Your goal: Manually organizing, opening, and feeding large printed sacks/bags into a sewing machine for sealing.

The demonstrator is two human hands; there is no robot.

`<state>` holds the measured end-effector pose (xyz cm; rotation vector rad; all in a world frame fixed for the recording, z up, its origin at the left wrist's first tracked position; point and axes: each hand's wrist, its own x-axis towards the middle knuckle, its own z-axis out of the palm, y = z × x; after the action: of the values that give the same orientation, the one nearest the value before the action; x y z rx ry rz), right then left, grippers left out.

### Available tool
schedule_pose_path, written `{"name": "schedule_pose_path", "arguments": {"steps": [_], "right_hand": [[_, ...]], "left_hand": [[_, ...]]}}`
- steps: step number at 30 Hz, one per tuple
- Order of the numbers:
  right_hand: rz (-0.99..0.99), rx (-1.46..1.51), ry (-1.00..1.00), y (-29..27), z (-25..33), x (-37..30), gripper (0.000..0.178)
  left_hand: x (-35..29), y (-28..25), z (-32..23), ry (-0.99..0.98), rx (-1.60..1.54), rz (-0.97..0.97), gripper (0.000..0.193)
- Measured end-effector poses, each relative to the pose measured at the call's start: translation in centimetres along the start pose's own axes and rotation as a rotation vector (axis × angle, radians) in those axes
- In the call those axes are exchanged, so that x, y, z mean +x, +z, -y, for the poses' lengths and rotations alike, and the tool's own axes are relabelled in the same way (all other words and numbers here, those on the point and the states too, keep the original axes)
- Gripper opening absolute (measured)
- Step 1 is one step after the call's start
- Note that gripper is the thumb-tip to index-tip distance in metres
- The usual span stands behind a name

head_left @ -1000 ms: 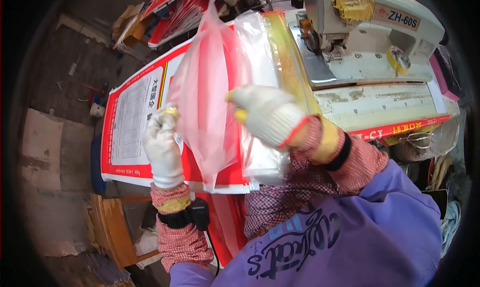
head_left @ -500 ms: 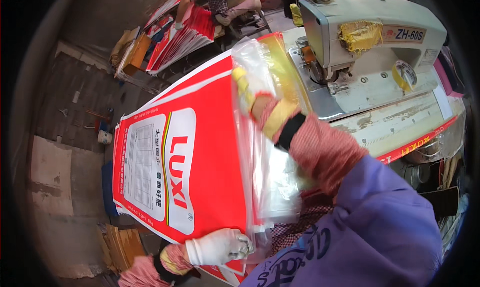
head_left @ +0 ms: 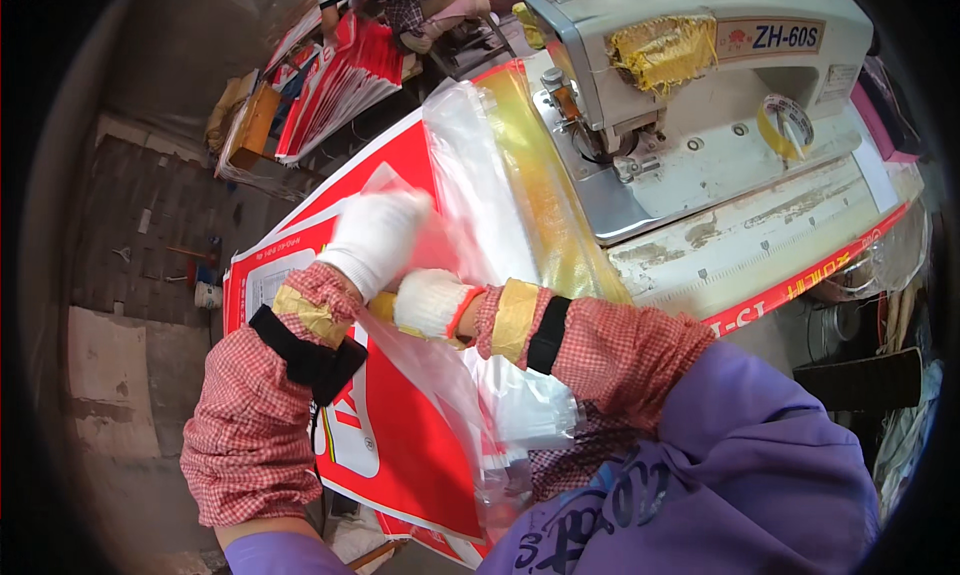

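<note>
A red-and-white printed sack (head_left: 432, 465) lies flat on top of a stack of similar sacks. Clear plastic film (head_left: 445, 375) sticks out along its right edge and is pulled up over the print. My left hand (head_left: 375, 237), in a white glove, is over the middle of the sack at the raised film; motion smears its fingers. Just to the right, my right hand (head_left: 430, 303), gloved in white with yellow fingertips, is closed on the film, its fingertips partly hidden behind the film and the left wrist.
A pale industrial sewing machine (head_left: 720, 75) stands at the right, with a tape roll (head_left: 784, 128) on its bed. Yellow translucent film (head_left: 540, 165) lies between machine and sacks. At the far left, a person (head_left: 400, 5) sits by another sack stack (head_left: 345, 85).
My left hand has left the sack's near edge and moved up to the middle. My right hand has come down and left from the far edge, and the film is now lifted over the print.
</note>
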<state>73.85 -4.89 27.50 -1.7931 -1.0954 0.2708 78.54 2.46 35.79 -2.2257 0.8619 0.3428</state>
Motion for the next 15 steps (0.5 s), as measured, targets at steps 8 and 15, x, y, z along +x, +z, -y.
{"name": "schedule_pose_path", "arguments": {"steps": [8, 15], "right_hand": [[0.444, -0.594, -0.319, 4.8, 0.1, 0.2, 0.026], [0.235, -0.359, -0.898, 13.9, 4.6, -11.6, 0.033]], "left_hand": [[2.5, 1.8, 5.1, -0.837, 0.049, -0.226, 0.013], [-0.6, -14.2, 12.4, -0.684, 0.349, -0.361, 0.018]]}}
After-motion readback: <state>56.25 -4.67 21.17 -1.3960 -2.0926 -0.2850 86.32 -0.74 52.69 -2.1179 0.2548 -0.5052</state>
